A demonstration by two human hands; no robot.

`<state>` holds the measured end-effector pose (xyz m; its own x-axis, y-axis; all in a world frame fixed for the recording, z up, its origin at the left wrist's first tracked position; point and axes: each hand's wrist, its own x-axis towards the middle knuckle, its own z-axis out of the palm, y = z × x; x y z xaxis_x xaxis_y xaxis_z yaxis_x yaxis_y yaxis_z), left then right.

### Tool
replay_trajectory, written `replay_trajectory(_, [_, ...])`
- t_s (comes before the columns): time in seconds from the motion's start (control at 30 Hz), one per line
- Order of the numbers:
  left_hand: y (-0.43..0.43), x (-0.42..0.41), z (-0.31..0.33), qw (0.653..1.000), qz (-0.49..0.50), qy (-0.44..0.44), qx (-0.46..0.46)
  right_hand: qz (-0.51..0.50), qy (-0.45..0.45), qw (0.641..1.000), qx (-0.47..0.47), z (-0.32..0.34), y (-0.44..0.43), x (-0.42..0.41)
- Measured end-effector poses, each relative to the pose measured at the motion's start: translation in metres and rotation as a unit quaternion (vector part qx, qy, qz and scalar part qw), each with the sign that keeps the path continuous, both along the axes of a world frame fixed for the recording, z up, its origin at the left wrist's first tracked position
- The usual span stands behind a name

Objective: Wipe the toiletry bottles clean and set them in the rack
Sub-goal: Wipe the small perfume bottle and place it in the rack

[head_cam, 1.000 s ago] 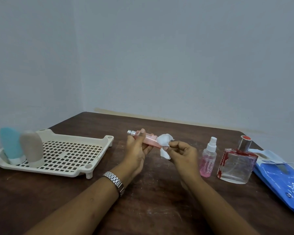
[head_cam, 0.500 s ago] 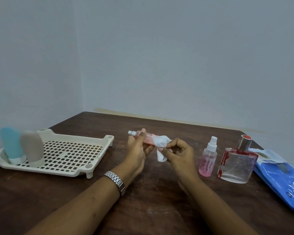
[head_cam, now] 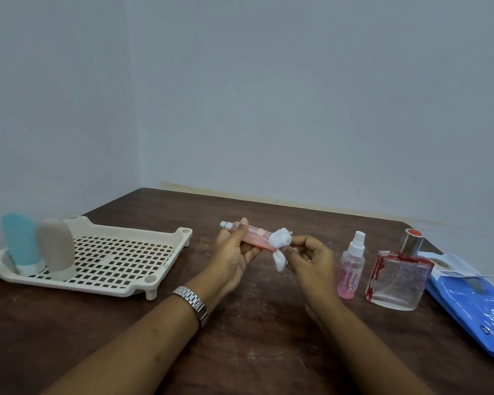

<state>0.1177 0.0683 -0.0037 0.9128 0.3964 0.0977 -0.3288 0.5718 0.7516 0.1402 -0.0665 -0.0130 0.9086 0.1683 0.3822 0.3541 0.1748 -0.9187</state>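
Five bottles (head_cam: 20, 243) (head_cam: 56, 249) (head_cam: 254, 240) (head_cam: 351, 269) (head_cam: 397, 277), one rack (head_cam: 97, 285), one white wipe (head_cam: 280, 242), one blue packet (head_cam: 474, 303), one wristwatch (head_cam: 193, 302), two hands (head_cam: 234, 260) (head_cam: 311, 260)

Dark table (head_cam: 268, 352) bears rack (head_cam: 103, 287), spray bottle (head_cam: 351, 275), perfume bottle (head_cam: 397, 280) and blue packet (head_cam: 474, 309).

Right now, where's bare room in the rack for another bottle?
Cream perforated plastic rack: grid bare from the beige squeeze bottle to its right rim. Left end crowded: blue squeeze bottle beside it. Table's right crowded: pink spray bottle, square glass perfume bottle, blue packet.
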Motion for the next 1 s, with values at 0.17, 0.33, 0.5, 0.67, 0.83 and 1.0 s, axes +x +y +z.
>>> replay_trajectory(0.17, [0.001, -0.005, 0.004, 1.000, -0.023, -0.004, -0.020, -0.001, 0.053, 0.999, 0.003, 0.000, 0.003, 0.001])
replay_trajectory(0.33, [0.001, -0.008, 0.008, 0.998, -0.025, -0.013, -0.051, 0.008, 0.041, 0.999, -0.007, 0.000, 0.003, 0.003])
replay_trajectory(0.5, [0.004, -0.009, 0.009, 1.000, -0.006, -0.003, -0.028, -0.005, 0.054, 0.997, -0.048, 0.001, 0.003, 0.005])
replay_trajectory(0.67, [0.007, -0.010, 0.010, 1.000, 0.008, 0.003, -0.008, 0.011, 0.026, 0.998, -0.056, 0.003, 0.002, 0.001])
replay_trajectory(0.83, [0.005, -0.011, 0.010, 1.000, 0.019, 0.014, 0.002, 0.016, -0.053, 0.994, -0.090, 0.005, 0.004, -0.004])
replay_trajectory(1.0, [0.006, -0.011, 0.010, 0.998, 0.024, 0.062, -0.016, 0.102, -0.094, 0.987, -0.082, 0.008, 0.014, -0.023])
